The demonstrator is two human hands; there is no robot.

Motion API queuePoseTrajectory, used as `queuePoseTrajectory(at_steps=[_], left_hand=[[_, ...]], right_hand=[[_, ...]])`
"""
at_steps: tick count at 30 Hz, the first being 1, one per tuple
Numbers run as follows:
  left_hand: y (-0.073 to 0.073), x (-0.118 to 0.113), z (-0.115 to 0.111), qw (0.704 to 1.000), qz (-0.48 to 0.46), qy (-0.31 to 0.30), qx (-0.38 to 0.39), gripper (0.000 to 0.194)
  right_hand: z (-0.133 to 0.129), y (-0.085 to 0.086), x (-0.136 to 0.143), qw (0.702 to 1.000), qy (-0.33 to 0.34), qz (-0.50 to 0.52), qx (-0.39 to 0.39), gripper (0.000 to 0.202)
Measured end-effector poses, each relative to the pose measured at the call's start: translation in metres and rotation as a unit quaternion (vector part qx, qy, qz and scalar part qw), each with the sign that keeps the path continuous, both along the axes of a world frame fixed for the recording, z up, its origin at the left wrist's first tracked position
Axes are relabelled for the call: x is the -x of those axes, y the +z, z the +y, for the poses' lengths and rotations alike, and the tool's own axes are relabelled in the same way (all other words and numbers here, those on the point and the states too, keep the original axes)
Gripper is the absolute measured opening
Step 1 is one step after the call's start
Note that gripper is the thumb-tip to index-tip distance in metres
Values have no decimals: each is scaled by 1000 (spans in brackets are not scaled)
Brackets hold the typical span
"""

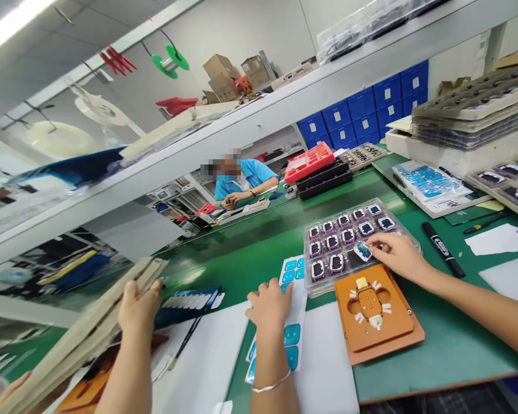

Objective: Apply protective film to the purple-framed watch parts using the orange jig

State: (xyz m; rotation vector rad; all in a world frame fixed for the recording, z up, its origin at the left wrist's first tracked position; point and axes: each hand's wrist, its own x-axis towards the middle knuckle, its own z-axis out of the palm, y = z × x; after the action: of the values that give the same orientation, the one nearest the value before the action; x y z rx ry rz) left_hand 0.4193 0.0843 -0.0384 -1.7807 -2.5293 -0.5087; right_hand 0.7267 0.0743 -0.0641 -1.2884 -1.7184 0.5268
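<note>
Right hand (397, 253) pinched the small blue-faced part (362, 250) over the clear tray's (311, 289) near edge, the orange jig (373, 310) just beside at its six o'clock, while the left hand (270, 305), fingers curled and gripping nothing, rested on the sticker sheet (292, 270) farther off at nine o'clock.

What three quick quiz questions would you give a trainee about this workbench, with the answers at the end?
1. True or false: the right hand pinches a small module at the clear tray.
2. What lies under the left hand: A a keyboard, B a sheet of blue stickers, C a towel?
3. Fill in: the orange jig lies on the ___ table mat.
Key: 1 true; 2 B; 3 green.
</note>
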Motion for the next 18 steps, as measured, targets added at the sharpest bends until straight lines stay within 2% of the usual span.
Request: queuePoseTrajectory(at_steps=[3,5,10,14,18], left_hand=[[-6,11,6,998,-2,39,55,40],[-9,11,9,997,-2,38,70,42],[-14,0,17,997,-7,19,74,37],[-18,-12,26,997,-27,7,74,29],[-23,-20,35,996,-43,9,73,30]], right_hand=[[-1,-2,2,998,22,-56,-30,23],[-1,-4,1,995,42,-84,-42,25],[0,-7,-3,988,67,-122,-61,28],[0,-7,-3,986,70,-137,-68,29],[-2,-6,-3,984,65,-144,-77,30]])
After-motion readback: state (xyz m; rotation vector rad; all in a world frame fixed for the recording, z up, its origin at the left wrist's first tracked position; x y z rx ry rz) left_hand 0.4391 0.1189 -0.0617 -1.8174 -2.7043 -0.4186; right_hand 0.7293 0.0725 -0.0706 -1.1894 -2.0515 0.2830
